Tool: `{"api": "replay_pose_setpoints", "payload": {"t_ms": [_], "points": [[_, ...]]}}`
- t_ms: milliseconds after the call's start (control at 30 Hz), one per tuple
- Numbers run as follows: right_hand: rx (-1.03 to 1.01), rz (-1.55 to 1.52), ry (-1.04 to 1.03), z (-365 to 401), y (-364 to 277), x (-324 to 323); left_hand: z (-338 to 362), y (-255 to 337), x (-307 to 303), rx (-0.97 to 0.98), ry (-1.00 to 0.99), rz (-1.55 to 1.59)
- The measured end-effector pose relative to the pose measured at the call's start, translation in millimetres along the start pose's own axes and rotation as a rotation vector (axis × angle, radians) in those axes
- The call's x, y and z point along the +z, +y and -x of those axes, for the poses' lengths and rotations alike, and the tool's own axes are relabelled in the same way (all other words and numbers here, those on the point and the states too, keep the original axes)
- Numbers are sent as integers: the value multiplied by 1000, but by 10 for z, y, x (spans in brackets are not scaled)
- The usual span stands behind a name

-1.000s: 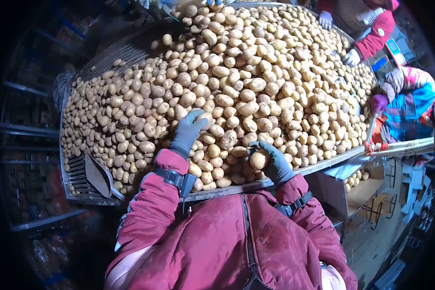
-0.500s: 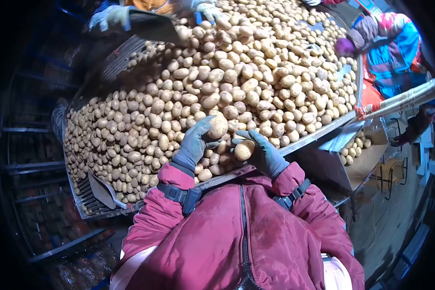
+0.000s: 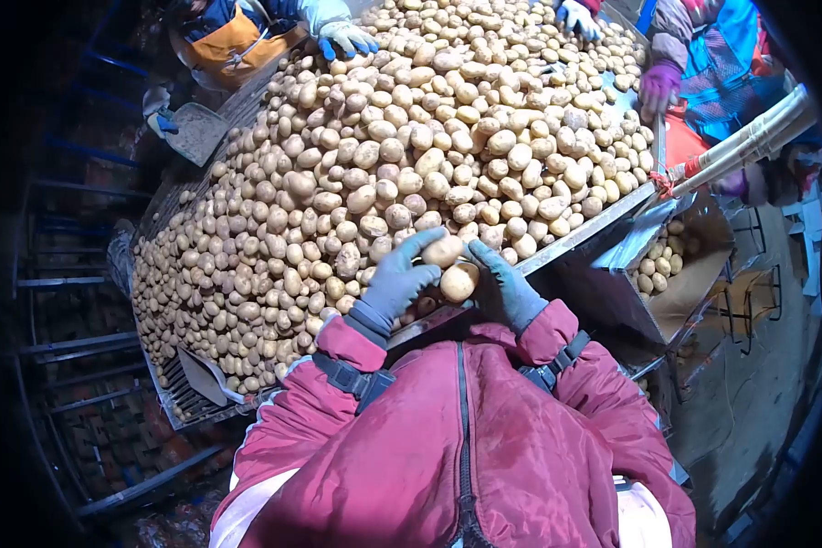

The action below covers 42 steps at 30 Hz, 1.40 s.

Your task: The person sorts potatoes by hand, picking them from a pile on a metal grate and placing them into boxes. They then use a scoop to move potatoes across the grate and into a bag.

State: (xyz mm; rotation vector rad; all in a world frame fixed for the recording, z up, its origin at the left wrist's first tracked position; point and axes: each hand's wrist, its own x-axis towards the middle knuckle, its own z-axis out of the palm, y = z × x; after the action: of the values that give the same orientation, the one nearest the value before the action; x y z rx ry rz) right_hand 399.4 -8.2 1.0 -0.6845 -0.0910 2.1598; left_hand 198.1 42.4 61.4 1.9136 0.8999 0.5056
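Observation:
My left hand (image 3: 397, 285), in a grey-green glove, is closed on a pale potato (image 3: 444, 250) just above the pile's near edge. Close beside it, my right hand (image 3: 511, 288) holds a second, rounder potato (image 3: 459, 282), its fingers partly hidden behind it. The two potatoes are side by side, nearly touching. Beyond both hands spreads a large heap of potatoes (image 3: 365, 164) on a slatted sorting table (image 3: 603, 222) with a metal rim.
A co-worker's gloved hand (image 3: 345, 38) rests on the far heap, near a scoop (image 3: 197, 133) at upper left. Another person's purple glove (image 3: 659, 89) is at the right rim. Bamboo poles (image 3: 749, 142) jut out above a cardboard box (image 3: 653, 306) containing potatoes. A flat divider (image 3: 205, 376) stands at the near left corner.
My left hand has moved right with a potato, close to my right hand. Across the table, the co-worker's scoop has swung down and left, away from the heap. The view has shifted slightly.

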Motion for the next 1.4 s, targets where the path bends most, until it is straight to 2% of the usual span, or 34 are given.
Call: {"api": "replay_pose_setpoints", "payload": {"t_ms": [67,200,267,300,333,400,533,667,733,833,867,933,1000,1033,1067,1133,1200,1300,1400], "points": [[52,-53,14,10,22,-84,-8,48,165,-159,13,362],[147,-59,42,146,-49,-46,67,240,243,-257,1,277],[159,-53,-32,101,-11,-213,90,134,192,-326,-19,352],[158,-76,-27,121,-34,-201,135,-145,186,-207,-56,107],[158,-79,-26,170,-76,-134,148,-191,157,-209,-58,107],[-33,155,-105,257,-168,-9,149,-250,123,-509,109,714],[-39,144,-171,193,-158,-63,47,188,16,-465,47,533],[-69,227,-117,80,-73,-261,60,97,35,-487,72,613],[-100,289,-101,90,-95,-206,52,157,-2,-485,75,494],[-99,290,-106,137,-113,-126,51,182,19,-468,90,548],[-80,296,-48,134,-97,-137,43,169,25,-467,86,551],[-64,302,15,186,-111,-15,30,115,28,-392,43,376],[46,110,31,294,-146,140,19,18,28,-347,17,324],[22,165,71,327,-150,166,-31,48,42,-301,-8,273],[-14,209,132,306,-115,92,14,139,76,-283,69,282],[-66,167,124,296,-99,-39,23,-309,205,-221,30,326],[-153,151,128,320,-131,-266,-50,-348,257,-204,-18,351],[-293,257,268,725,-471,-124,-129,-373,294,-225,-40,345],[-336,109,463,1055,-542,-558,-200,-368,424,-239,-64,327]]}}
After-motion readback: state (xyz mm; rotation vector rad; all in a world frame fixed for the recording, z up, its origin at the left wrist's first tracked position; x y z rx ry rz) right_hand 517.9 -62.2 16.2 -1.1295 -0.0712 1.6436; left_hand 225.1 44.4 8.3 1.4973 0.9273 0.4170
